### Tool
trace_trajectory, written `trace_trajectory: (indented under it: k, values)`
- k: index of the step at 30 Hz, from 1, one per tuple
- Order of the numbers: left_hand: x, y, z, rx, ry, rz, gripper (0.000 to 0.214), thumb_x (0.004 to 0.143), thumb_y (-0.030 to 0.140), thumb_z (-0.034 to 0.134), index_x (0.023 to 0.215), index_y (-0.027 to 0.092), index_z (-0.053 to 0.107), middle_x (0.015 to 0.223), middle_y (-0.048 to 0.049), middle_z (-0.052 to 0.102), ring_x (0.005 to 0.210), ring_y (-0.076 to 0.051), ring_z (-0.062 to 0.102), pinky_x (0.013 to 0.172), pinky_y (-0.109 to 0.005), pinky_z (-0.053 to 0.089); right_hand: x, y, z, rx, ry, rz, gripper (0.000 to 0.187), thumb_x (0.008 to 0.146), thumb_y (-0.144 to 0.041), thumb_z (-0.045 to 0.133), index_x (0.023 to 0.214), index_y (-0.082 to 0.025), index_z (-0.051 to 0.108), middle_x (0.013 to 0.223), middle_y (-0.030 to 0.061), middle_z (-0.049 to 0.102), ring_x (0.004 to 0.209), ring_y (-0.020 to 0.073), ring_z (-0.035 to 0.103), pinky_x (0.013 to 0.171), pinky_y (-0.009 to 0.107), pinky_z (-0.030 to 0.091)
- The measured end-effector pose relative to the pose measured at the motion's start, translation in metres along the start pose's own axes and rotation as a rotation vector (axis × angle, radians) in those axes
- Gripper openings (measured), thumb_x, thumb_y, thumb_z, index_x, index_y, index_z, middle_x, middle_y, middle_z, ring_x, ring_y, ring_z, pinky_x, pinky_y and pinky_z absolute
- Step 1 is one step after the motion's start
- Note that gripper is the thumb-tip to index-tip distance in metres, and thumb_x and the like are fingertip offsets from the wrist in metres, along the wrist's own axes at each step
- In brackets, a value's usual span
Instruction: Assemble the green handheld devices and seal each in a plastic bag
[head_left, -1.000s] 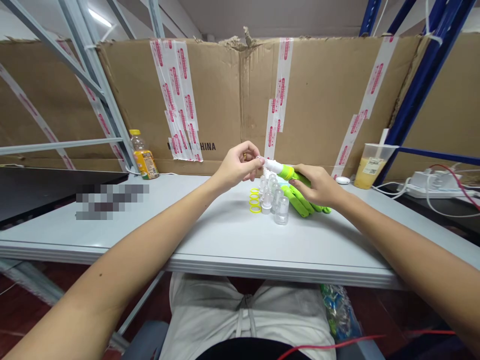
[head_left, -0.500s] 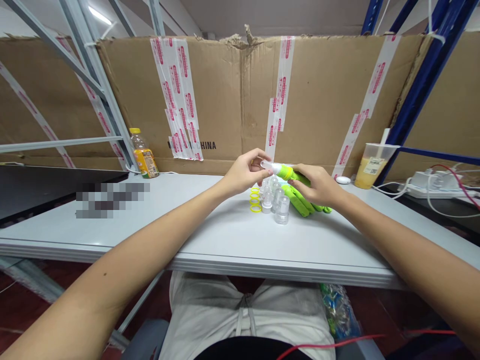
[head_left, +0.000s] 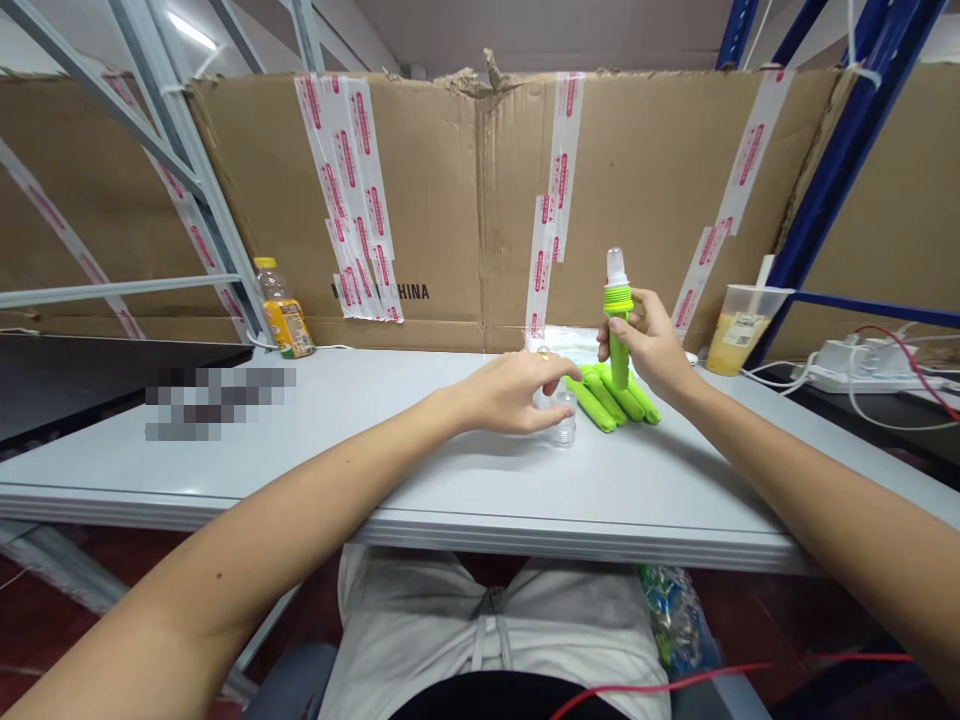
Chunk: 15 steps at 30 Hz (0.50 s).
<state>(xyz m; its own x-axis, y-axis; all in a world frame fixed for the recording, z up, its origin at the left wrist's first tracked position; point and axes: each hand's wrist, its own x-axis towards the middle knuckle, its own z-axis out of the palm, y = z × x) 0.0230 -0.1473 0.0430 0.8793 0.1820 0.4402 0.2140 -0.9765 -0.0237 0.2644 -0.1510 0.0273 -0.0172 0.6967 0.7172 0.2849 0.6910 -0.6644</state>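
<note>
Currently, the right hand (head_left: 646,335) is gripping a green tube (head_left: 620,362), fingers closing around its body, and is keeping it nearly upright above the desk (head_left: 450,480). Taking the left hand (head_left: 511,395) as dial centre, the tube is standing toward 2 o'clock. The left hand is reaching with thumb and fingers parted, about half open, and is seemingly holding nothing; its fingers are partly covering a clear cup (head_left: 566,433) at 4 o'clock, and contact is not showing clearly. Progress, by judgement: this one unit is looking fitted at its upper end, with a ribbed yellow-green collar (head_left: 618,297) and a clear tip (head_left: 615,266) sitting on it. The clear cup is standing separate, and the green tubes (head_left: 596,403) lying at 3 o'clock are appearing to lack tips, so most fitting is probably outstanding. Materials: the tubes are looking matt, slender and round-ended; the collar is showing stacked rings; the tip is reading as smooth, thin, dome-ended plastic; the cup is appearing transparent, rigid and cylindrical. The desk is presenting a smooth, pale, faintly glossy top.
</note>
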Motion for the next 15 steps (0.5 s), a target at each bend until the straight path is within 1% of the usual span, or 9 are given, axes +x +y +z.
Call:
trace_trajectory:
  k: [3, 5, 7, 9, 11, 12, 15]
  values:
    - [0.001, 0.002, 0.002, 0.049, -0.069, 0.016, 0.031, 0.088, 0.038, 0.058, 0.112, 0.018, 0.061, 0.091, -0.0049, 0.063, 0.077, -0.017, 0.056, 0.069, -0.029, 0.041, -0.002, -0.005, 0.002, -0.082, -0.049, -0.025, 0.055, 0.09, -0.049, 0.056, 0.136, -0.03, 0.032, 0.078, -0.0014, 0.058, 0.061, 0.0191, 0.062, 0.063, 0.04, 0.055]
    - [0.001, 0.001, 0.001, 0.045, -0.101, 0.005, 0.027, 0.088, 0.036, 0.057, 0.109, 0.019, 0.062, 0.091, -0.0047, 0.063, 0.076, -0.016, 0.056, 0.068, -0.029, 0.04, -0.004, -0.007, 0.004, -0.132, -0.066, -0.037, 0.062, 0.09, -0.053, 0.054, 0.143, -0.032, 0.029, 0.079, -0.0006, 0.059, 0.062, 0.02, 0.062, 0.064, 0.041, 0.055]
    - [0.001, 0.0, -0.001, -0.018, -0.113, -0.011, 0.022, 0.087, 0.032, 0.059, 0.104, 0.019, 0.062, 0.088, -0.0036, 0.062, 0.074, -0.015, 0.054, 0.067, -0.028, 0.039, -0.005, -0.008, 0.005, -0.146, -0.077, -0.034, 0.065, 0.091, -0.053, 0.053, 0.146, -0.032, 0.027, 0.078, -0.0007, 0.058, 0.062, 0.0199, 0.062, 0.063, 0.04, 0.054]
    - [0.002, -0.001, -0.004, -0.148, -0.093, -0.044, 0.02, 0.084, 0.032, 0.064, 0.098, 0.018, 0.06, 0.083, -0.0017, 0.06, 0.07, -0.013, 0.052, 0.064, -0.027, 0.039, -0.005, -0.008, 0.006, -0.126, -0.084, -0.027, 0.063, 0.09, -0.047, 0.055, 0.145, -0.032, 0.028, 0.076, -0.0015, 0.057, 0.061, 0.0189, 0.061, 0.062, 0.038, 0.054]
    - [0.002, -0.004, -0.009, -0.323, -0.009, -0.12, 0.025, 0.08, 0.036, 0.07, 0.091, 0.018, 0.058, 0.075, 0.0006, 0.056, 0.064, -0.011, 0.049, 0.059, -0.025, 0.038, -0.005, -0.006, 0.006, -0.101, -0.09, -0.027, 0.06, 0.089, -0.041, 0.056, 0.143, -0.031, 0.032, 0.074, -0.0025, 0.056, 0.06, 0.0177, 0.06, 0.06, 0.036, 0.053]
    - [0.003, -0.007, -0.012, -0.415, 0.063, -0.172, 0.028, 0.078, 0.038, 0.072, 0.089, 0.018, 0.057, 0.072, 0.0016, 0.055, 0.061, -0.01, 0.048, 0.057, -0.025, 0.038, -0.005, -0.005, 0.005, -0.098, -0.095, -0.028, 0.058, 0.089, -0.038, 0.056, 0.142, -0.03, 0.033, 0.074, -0.0028, 0.055, 0.06, 0.0171, 0.059, 0.06, 0.035, 0.052]
    - [0.003, -0.02, -0.021, -0.631, 0.382, -0.31, 0.031, 0.076, 0.039, 0.073, 0.084, 0.019, 0.052, 0.067, 0.0034, 0.054, 0.05, -0.007, 0.044, 0.047, -0.023, 0.034, -0.007, -0.003, 0.004, -0.169, -0.119, -0.048, 0.056, 0.088, -0.03, 0.054, 0.142, -0.03, 0.037, 0.076, -0.0027, 0.056, 0.06, 0.0161, 0.058, 0.059, 0.033, 0.051]
